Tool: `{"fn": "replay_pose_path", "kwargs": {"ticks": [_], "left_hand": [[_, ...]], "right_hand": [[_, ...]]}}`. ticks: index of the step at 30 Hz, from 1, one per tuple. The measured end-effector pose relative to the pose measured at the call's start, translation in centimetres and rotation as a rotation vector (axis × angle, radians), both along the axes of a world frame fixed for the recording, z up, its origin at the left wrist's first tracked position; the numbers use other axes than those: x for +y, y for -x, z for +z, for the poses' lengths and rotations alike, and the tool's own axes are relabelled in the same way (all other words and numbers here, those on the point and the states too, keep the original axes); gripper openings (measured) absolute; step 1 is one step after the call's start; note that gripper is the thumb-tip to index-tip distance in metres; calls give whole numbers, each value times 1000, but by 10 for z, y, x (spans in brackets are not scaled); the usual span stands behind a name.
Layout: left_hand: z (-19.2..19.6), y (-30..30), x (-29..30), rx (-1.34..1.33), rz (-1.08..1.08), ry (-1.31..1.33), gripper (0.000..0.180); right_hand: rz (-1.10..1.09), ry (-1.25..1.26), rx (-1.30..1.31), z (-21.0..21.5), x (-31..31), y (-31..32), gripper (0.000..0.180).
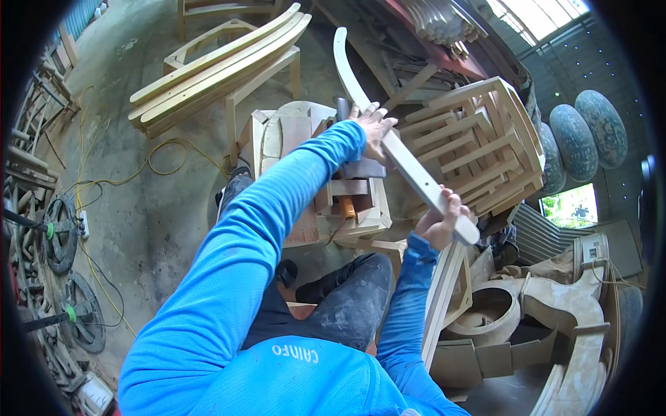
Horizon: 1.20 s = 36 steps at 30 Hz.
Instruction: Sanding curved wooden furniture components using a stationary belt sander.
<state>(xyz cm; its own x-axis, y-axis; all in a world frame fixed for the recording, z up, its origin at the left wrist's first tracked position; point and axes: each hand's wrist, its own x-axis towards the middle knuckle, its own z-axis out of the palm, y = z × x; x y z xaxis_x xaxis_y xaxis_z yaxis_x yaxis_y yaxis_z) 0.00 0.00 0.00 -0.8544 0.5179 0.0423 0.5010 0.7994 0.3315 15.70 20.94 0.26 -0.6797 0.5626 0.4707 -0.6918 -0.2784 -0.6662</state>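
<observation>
A pale curved wooden bar (414, 170) runs slantwise across the middle, its bent far end reaching up and its rounded near end at the lower right. My left hand (374, 132) lies over the bar's middle, fingers over its top and closed on it; the thumb is hidden. Around the near end wraps my right hand (440, 220). Beneath my left hand is a grey block (364, 168), part of a wooden-framed stand, with an orange cylinder (347, 206) below it. Whether the bar touches the block is hidden.
Curved wooden rails (222, 66) rest on a frame at the upper left. Slatted wooden parts (479, 145) are stacked to the right. A yellow cord (149, 163) loops over the concrete floor. Cut wooden pieces (569, 298) crowd the lower right, and wheeled equipment (62, 236) stands left.
</observation>
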Motion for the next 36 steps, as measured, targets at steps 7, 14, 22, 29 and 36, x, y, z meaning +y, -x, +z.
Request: {"fn": "replay_pose_path", "kwargs": {"ticks": [7, 14, 22, 29, 36], "left_hand": [[7, -44, -16, 326, -405, -136, 84], [42, -227, 82, 589, -389, -804, 71], [81, -273, 108, 515, -315, -1010, 77], [42, -161, 61, 318, -295, -845, 72], [-8, -54, 7, 67, 28, -595, 94]], "right_hand": [[22, -91, -82, 55, 93, -193, 16], [-73, -337, -169, 226, 210, -379, 9], [-151, -509, -107, 359, 286, -435, 15], [-24, -341, 2, 267, 140, -306, 14], [-70, -459, 38, 140, 60, -144, 21]]}}
